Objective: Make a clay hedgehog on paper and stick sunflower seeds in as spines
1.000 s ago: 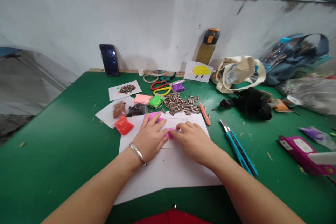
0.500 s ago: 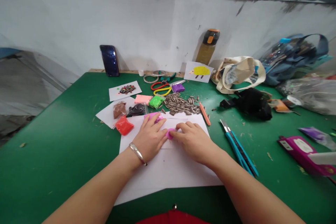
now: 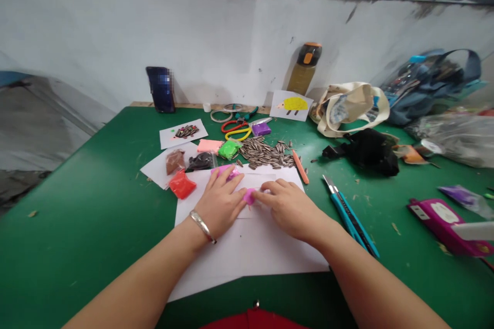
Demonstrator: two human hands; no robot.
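Note:
My left hand (image 3: 223,202), with a silver bracelet on the wrist, lies on a white paper sheet (image 3: 247,247), its fingers pressed against a small pink clay lump (image 3: 249,196). My right hand (image 3: 287,205) rests on the same sheet, and its fingertips pinch that lump from the right. Behind my left fingers a pink clay bag (image 3: 226,170) partly shows. A pile of sunflower seeds (image 3: 264,152) lies just beyond the paper.
Bags of red (image 3: 181,184), green (image 3: 229,149), brown and black clay lie at the left. Two blue utility knives (image 3: 349,216), an orange stick (image 3: 300,166), scissors (image 3: 236,128), a phone (image 3: 161,88), a bottle (image 3: 304,68), bags and a magenta case (image 3: 443,220) stand on the green table (image 3: 96,205).
My right hand has shifted slightly to the right on the paper; the pink lump shows a little more between the fingers. My left hand has stayed put.

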